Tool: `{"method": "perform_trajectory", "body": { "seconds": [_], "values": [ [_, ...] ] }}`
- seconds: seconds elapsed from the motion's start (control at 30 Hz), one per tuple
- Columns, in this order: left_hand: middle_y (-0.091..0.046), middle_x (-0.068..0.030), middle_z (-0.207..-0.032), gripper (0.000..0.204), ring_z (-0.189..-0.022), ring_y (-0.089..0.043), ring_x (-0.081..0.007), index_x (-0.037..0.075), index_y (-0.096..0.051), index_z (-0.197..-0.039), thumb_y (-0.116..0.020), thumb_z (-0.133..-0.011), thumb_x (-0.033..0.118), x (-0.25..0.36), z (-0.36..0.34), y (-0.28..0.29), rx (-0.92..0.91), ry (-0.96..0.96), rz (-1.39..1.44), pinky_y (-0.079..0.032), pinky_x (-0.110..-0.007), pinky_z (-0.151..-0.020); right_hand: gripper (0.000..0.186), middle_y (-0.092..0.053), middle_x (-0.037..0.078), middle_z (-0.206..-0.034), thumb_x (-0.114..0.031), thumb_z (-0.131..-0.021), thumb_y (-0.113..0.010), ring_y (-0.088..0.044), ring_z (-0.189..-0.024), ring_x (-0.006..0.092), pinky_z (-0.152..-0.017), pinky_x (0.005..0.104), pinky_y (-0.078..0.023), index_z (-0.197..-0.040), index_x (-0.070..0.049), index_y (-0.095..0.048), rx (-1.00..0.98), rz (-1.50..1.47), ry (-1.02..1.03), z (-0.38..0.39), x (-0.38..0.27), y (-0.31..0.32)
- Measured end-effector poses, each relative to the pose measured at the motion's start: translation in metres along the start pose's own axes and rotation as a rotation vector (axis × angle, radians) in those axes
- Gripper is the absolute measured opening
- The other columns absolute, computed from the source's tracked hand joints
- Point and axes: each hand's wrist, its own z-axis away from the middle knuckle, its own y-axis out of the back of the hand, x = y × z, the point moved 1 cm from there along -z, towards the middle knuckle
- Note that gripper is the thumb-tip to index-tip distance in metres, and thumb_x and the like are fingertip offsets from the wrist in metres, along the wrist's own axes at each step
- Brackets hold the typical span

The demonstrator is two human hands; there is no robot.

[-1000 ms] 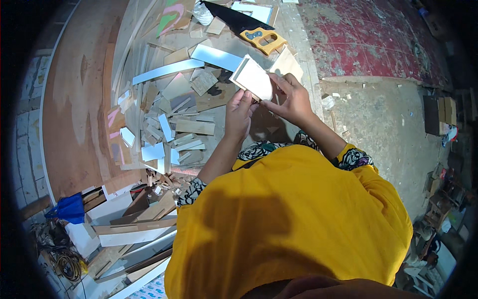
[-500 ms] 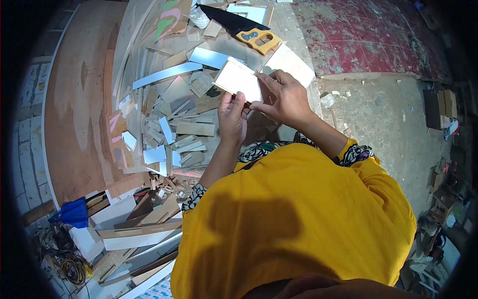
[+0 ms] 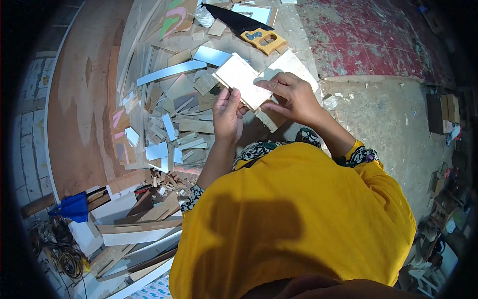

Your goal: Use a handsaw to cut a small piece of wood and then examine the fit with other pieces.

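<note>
A small pale wooden board (image 3: 240, 78) with narrow raised strips along its edges is held up over the bench, brightly lit. My left hand (image 3: 229, 114) grips its lower left edge, thumb on top and fingers underneath. My right hand (image 3: 294, 97) is closed at the board's right corner, index finger on its face and thumb by the lower edge. Just below that corner a rough-edged piece of wood (image 3: 271, 119) shows; what supports it is hidden. A second pale board (image 3: 291, 66) lies on the bench behind my right hand.
Beyond the boards lies a handsaw (image 3: 264, 41) with a yellow wooden handle. Wood and white-faced offcuts (image 3: 196, 125) litter the bench to the left. A long brown panel (image 3: 79, 109) is at far left, with stacked planks (image 3: 139, 229) below it. Concrete floor (image 3: 388, 129) extends rightward.
The small board has turned slightly and its lower edge has come nearer me. My right fingers have shifted along its right corner. The rough-edged wood below is now plainly visible.
</note>
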Motion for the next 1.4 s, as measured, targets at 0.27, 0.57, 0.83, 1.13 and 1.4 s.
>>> {"method": "perform_trajectory", "body": {
  "seconds": [0.27, 0.57, 0.83, 1.13, 1.4],
  "values": [
    [-0.062, -0.0090, -0.100, 0.030, -0.086, -0.064, -0.0165, -0.001, -0.050, -0.114, -0.045, -0.096, 0.022, -0.001, 0.001, 0.003, -0.002, 0.020, -0.034, -0.052, -0.028, -0.074, 0.045, -0.059, 0.009, -0.090, -0.015, -0.066, -0.076, -0.059, -0.077, 0.0236, -0.065, 0.0311, -0.050, -0.109, -0.011, -0.064, 0.028, -0.035, 0.062, 0.002, 0.009, -0.003],
    [-0.062, -0.0083, -0.100, 0.030, -0.084, -0.063, -0.0152, 0.001, -0.050, -0.116, -0.044, -0.096, 0.023, -0.002, 0.002, 0.001, 0.042, 0.048, -0.054, -0.052, -0.027, -0.074, 0.041, -0.059, 0.010, -0.097, -0.021, -0.069, -0.073, -0.062, -0.076, 0.0246, -0.065, 0.0315, -0.051, -0.108, -0.013, -0.064, 0.018, -0.087, 0.037, 0.006, 0.014, -0.007],
    [-0.062, -0.0083, -0.097, 0.028, -0.079, -0.063, -0.0149, -0.001, -0.050, -0.111, -0.046, -0.095, 0.023, -0.006, -0.005, 0.010, 0.079, 0.159, 0.011, -0.052, -0.028, -0.071, 0.040, -0.061, 0.012, -0.092, -0.023, -0.065, -0.077, -0.062, -0.074, 0.0253, -0.062, 0.0307, -0.051, -0.102, -0.010, -0.067, 0.009, -0.204, -0.018, 0.004, 0.012, -0.009],
    [-0.062, -0.0065, -0.093, 0.026, -0.079, -0.062, -0.0133, 0.001, -0.052, -0.107, -0.048, -0.094, 0.023, 0.001, 0.001, 0.001, 0.101, 0.086, -0.041, -0.051, -0.026, -0.070, 0.037, -0.059, 0.010, -0.090, -0.021, -0.066, -0.076, -0.061, -0.076, 0.0249, -0.063, 0.0312, -0.051, -0.100, -0.010, -0.067, 0.038, -0.149, 0.036, 0.008, 0.010, -0.012],
    [-0.061, -0.0041, -0.096, 0.021, -0.083, -0.057, -0.0070, -0.002, -0.056, -0.106, -0.054, -0.090, 0.011, 0.012, 0.006, -0.015, -0.035, -0.060, -0.195, -0.045, -0.022, -0.075, 0.037, -0.058, 0.008, -0.087, -0.022, -0.066, -0.076, -0.060, -0.076, 0.0238, -0.063, 0.0308, -0.051, -0.100, -0.010, -0.066, 0.098, -0.125, 0.101, 0.009, 0.006, -0.010]
  ]
}}
